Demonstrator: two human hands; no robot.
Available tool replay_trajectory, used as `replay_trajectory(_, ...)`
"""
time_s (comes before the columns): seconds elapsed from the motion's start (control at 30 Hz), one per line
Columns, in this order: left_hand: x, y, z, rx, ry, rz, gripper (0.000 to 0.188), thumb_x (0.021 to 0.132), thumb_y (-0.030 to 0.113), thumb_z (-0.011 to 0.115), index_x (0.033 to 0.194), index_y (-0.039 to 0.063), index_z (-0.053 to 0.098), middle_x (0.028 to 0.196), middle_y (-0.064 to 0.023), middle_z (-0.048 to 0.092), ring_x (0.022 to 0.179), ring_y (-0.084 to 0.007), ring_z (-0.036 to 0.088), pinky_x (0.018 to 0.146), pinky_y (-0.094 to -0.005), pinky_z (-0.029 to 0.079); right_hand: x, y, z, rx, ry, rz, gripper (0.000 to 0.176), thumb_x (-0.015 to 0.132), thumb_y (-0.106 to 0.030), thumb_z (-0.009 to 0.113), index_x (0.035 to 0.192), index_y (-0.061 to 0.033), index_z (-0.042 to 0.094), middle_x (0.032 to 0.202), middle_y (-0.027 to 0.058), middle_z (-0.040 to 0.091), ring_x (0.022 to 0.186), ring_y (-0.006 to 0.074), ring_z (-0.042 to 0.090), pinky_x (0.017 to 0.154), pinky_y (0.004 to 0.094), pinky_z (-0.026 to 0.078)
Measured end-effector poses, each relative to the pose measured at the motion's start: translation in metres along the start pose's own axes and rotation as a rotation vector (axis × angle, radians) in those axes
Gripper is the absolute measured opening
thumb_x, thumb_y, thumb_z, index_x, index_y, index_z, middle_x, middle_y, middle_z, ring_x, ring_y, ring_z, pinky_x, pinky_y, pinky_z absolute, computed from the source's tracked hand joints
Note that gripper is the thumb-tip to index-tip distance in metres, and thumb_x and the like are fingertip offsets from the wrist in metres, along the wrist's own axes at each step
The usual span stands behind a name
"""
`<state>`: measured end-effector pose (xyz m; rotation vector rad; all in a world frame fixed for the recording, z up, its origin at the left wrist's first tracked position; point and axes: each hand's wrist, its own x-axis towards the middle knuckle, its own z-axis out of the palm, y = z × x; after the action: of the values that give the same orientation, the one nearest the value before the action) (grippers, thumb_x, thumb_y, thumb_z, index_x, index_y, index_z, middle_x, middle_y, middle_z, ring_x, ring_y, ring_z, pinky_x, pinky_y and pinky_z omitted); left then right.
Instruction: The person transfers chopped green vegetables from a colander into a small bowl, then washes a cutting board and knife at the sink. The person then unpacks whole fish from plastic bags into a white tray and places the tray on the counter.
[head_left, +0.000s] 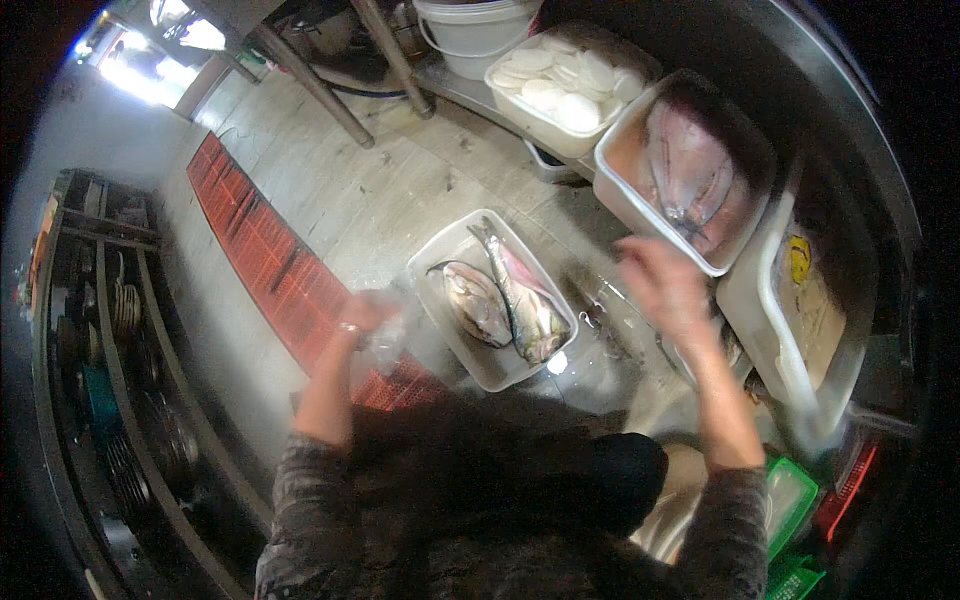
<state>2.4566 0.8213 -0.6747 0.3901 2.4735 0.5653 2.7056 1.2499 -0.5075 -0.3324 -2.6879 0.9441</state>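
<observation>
On the floor before me stands a white plastic tub (427, 300) holding two fish. One is a whole silvery fish (525, 300) with a pink flank; beside it lies a darker, rounded piece of fish (474, 301). My left hand (366, 309), left of this tub, grips a blurred, crumpled piece of clear plastic (388, 330), perhaps a bag. My right hand (664, 283) is smeared by motion, in front of the near corner of another white tub (637, 217) with a large opened fish (686, 161) in it. I make out nothing in the right hand.
Behind stand a tub of white slices (495, 82) and a white bucket (480, 34). At right is a large white bin (787, 352) with a yellow item (800, 259). A red perforated mat (262, 240) runs along the wet floor; a rack of dishes (112, 367) is at left.
</observation>
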Motion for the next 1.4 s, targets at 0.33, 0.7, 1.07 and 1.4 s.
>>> replay_trajectory(0.33,-0.006,0.059,0.126,-0.027,-0.180,-0.253,0.066,0.085,0.038,0.055,0.132,-0.005,0.039,0.117,-0.0230,0.057,0.104,-0.0259,0.057,0.090,-0.0418,0.045,-0.004,0.100,0.228,-0.149,-0.317,0.557,0.025,0.071,-0.018,0.064,0.093,-0.0066,0.063,0.087,0.0173,0.066,0.087,0.0340,0.064,0.077,0.0449,0.049)
replay_trajectory(0.7,-0.138,0.093,-0.023,-0.702,0.099,-0.172,0.037,0.077,0.006,0.061,0.113,-0.002,0.058,0.086,-0.0079,0.066,0.071,-0.0161,0.062,0.064,-0.0296,0.052,-0.010,-0.046,0.109,0.403,-0.257,0.698,0.013,0.060,0.003,0.054,0.072,-0.0002,0.060,0.064,0.0037,0.058,0.062,0.0134,0.053,0.056,0.0308,0.042)
replay_trajectory(1.07,-0.266,0.141,-0.215,-0.868,0.410,-0.059,0.024,0.071,0.008,0.063,0.095,0.005,0.064,0.078,-0.0082,0.066,0.071,-0.0205,0.062,0.067,-0.0351,0.049,0.077,-0.246,-0.048,0.726,-0.438,0.619,0.023,0.059,0.010,0.051,0.074,-0.0016,0.064,0.066,0.0017,0.059,0.057,0.0108,0.051,0.052,0.0263,0.041)
replay_trajectory(1.4,-0.335,0.137,-0.248,-1.055,0.351,-0.395,0.021,0.073,0.010,0.063,0.090,-0.003,0.063,0.077,-0.0106,0.066,0.064,-0.0224,0.063,0.059,-0.0347,0.051,0.170,-0.362,-0.088,-0.040,-0.881,0.302,0.027,0.067,-0.009,0.068,0.092,0.0003,0.063,0.077,0.0131,0.064,0.072,0.0233,0.061,0.063,0.0359,0.048)
